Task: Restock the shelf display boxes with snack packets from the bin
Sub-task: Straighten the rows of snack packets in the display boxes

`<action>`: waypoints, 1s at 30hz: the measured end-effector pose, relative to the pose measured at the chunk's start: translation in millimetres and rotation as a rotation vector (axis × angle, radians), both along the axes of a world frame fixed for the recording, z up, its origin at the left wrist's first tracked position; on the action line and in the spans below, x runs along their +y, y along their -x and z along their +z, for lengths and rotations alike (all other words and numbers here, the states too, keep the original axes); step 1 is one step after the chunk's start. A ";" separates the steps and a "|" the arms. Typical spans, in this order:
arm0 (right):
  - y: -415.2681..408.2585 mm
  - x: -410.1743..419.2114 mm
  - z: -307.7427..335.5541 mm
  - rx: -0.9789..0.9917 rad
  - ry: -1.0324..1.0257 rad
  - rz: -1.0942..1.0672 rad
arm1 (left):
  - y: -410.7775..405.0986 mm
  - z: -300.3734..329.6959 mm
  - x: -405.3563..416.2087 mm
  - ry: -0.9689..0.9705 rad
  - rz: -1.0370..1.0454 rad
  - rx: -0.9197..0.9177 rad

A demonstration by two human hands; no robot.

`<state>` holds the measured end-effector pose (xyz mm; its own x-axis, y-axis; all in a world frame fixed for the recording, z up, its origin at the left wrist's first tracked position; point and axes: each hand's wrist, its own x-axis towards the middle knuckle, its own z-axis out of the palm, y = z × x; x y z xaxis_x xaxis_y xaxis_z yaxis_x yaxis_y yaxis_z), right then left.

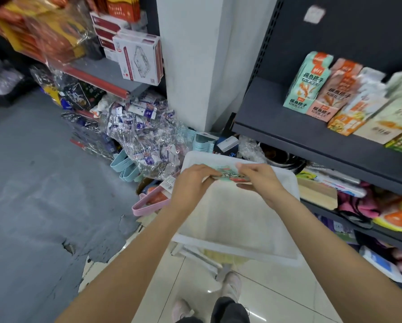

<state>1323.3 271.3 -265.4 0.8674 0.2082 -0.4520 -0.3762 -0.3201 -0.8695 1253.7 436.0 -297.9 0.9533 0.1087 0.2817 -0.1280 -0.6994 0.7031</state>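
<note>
A white plastic bin (239,250) stands on a low stand in front of me, its inside looking bare. Over its far end both hands hold a small stack of mint-green snack packets (228,174). My left hand (190,185) grips the stack's left end, and my right hand (258,178) grips its right end from above. On the dark shelf (288,134) at upper right stand the display boxes: a mint-green one (306,82), a salmon one (333,89), then more that are blurred.
A white pillar (195,66) rises behind the bin. Clear bags of wrapped goods (144,136), pastel hangers (148,203) and boxes crowd the floor at left. Lower shelves at right hold assorted goods. My feet (230,285) stand on glossy tiles.
</note>
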 end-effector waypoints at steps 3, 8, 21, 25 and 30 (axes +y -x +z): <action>5.6 -10.0 25.4 -0.136 0.016 0.019 | -10.9 24.2 -0.8 0.066 0.106 0.069; 1.7 -28.8 49.0 -0.484 0.154 0.120 | -33.0 55.1 -9.2 0.320 0.049 0.170; -114.6 -101.8 93.1 -0.569 0.026 -0.092 | -167.1 104.3 -79.4 0.445 -0.118 0.299; -179.8 -137.5 105.2 -0.591 0.021 -0.046 | -230.6 114.3 -118.1 0.532 -0.050 0.268; -256.8 -175.0 114.7 -0.659 0.161 0.001 | -312.9 118.9 -158.1 0.474 -0.055 0.240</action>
